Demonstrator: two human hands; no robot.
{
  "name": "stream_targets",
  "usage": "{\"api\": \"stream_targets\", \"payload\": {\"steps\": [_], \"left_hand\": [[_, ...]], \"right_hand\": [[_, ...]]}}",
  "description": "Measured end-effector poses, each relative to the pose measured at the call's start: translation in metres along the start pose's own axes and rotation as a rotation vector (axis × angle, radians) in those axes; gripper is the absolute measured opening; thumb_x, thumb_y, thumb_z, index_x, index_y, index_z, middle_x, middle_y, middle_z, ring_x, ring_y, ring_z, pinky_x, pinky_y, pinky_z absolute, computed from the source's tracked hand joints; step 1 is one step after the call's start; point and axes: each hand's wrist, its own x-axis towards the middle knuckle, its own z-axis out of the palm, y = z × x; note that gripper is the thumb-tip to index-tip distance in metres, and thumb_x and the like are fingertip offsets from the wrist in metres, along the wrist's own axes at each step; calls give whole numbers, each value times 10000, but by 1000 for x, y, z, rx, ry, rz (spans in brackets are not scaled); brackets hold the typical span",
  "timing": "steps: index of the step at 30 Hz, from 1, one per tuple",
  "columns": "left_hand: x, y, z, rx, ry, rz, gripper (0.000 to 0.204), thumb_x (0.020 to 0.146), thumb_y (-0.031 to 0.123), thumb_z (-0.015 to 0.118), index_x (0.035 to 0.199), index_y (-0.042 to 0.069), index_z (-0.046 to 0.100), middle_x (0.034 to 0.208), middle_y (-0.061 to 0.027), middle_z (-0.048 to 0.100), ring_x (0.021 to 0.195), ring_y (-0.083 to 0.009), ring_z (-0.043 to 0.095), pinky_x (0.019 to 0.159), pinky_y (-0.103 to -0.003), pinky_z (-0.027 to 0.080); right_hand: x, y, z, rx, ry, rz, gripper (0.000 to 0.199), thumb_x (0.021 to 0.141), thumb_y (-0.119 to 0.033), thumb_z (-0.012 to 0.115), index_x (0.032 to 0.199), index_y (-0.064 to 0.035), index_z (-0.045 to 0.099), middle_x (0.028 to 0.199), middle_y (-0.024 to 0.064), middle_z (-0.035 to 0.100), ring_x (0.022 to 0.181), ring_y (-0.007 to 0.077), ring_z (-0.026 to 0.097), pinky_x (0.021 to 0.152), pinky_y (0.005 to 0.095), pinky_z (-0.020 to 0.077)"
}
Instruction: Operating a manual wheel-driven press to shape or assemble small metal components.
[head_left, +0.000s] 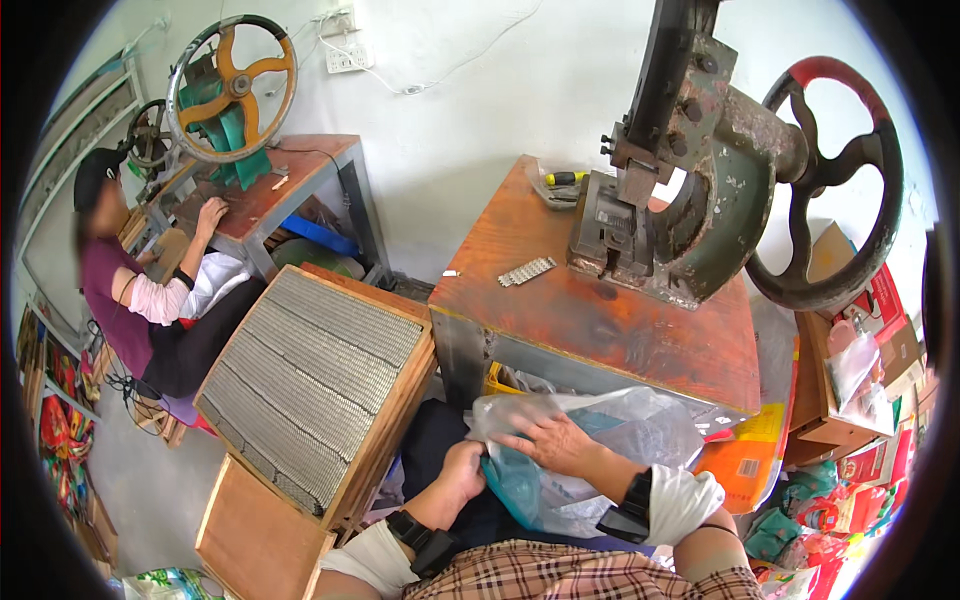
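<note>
On my lap lies a clear plastic bag [640,440], with a teal layer [510,490] showing through and along its near left edge. My left hand [463,470] is closed on the bag's left edge. Over the bag's top my right hand [558,442] rests with its fingers stretched out and apart, touching the plastic. What the bag holds cannot be made out. Beyond it, on the worn red-brown table [600,330], lies a small patch of joined metal pieces [527,271].
A green hand press [720,170] with a large wheel [835,180] stands on the table. Left of me, a wooden-framed tray [320,385] holds rows of small metal pieces. Another person [125,270] sits at a second press [230,120]. Packages [830,510] are piled at the right.
</note>
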Motion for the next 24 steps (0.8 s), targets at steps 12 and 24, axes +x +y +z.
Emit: {"api": "stream_targets", "payload": {"steps": [12,24], "left_hand": [[-35,17,-35,1124,141,886,259,767,83,620,995,-39,599,937,-133,627,878,-281,601,795,-384,479],[17,-20,0,1634,-21,601,308,736,217,644,942,-1,578,844,-246,638,835,-408,617,755,-472,486]], "right_hand": [[16,5,69,1103,-389,479,346,907,-211,545,1230,-87,553,1195,183,553,1092,331,526,980,434,413],[-6,-11,18,924,-394,438,412,759,-329,659,1062,-53,623,1015,152,631,986,337,596,805,367,485]]}}
